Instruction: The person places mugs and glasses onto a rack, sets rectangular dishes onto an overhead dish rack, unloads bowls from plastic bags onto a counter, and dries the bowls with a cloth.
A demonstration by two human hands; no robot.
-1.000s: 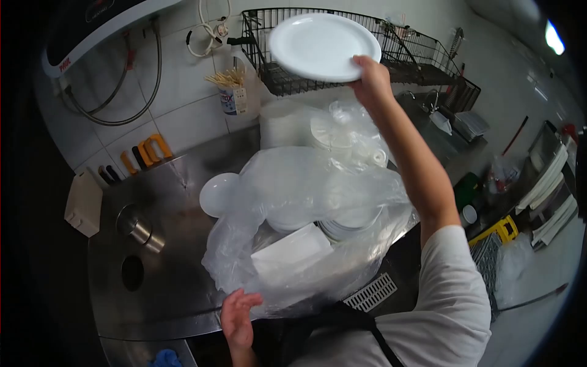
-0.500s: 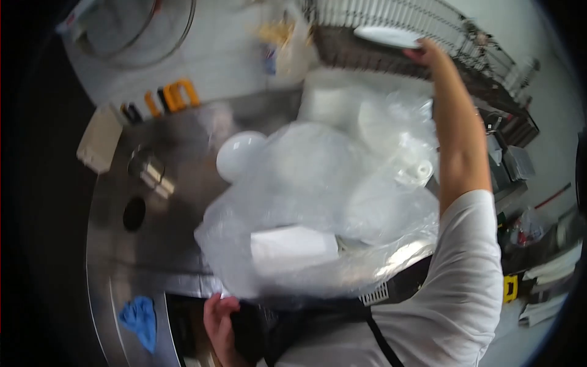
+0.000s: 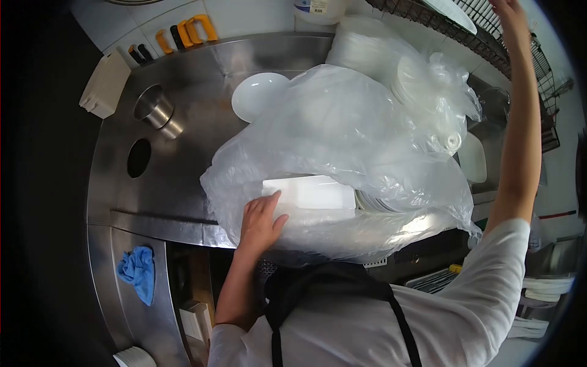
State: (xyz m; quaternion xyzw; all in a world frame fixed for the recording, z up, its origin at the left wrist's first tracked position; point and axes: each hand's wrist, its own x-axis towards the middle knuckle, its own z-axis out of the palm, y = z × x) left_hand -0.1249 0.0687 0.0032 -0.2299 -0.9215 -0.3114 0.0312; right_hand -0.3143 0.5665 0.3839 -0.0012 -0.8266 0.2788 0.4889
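Observation:
My left hand [image 3: 260, 225] is open, its thumb apart from its fingers, and its fingertips touch the near left edge of a white rectangular dish [image 3: 315, 192] in the clear plastic bag [image 3: 342, 116]. At the top right edge of the view, my right hand [image 3: 509, 8] is partly cut off; its visible fingers look apart, with nothing between them. Left of it, a white plate [image 3: 454, 12] lies in the black wire rack [image 3: 489, 44], separate from the hand. Stacked plates [image 3: 373, 202] show through the bag's opening.
A white bowl [image 3: 260, 96] sits left of the bag, on a steel counter [image 3: 195, 159] with a round hole and a metal cup [image 3: 154, 107]. Behind the bag are wrapped stacks [image 3: 362, 46]. Orange-handled tools [image 3: 195, 30] hang at the wall; a blue cloth [image 3: 139, 274] lies lower left.
The view has shifted down. The plate has gone from my right hand into the rack. My left hand has moved from the counter's front edge onto the bag and rectangular dish.

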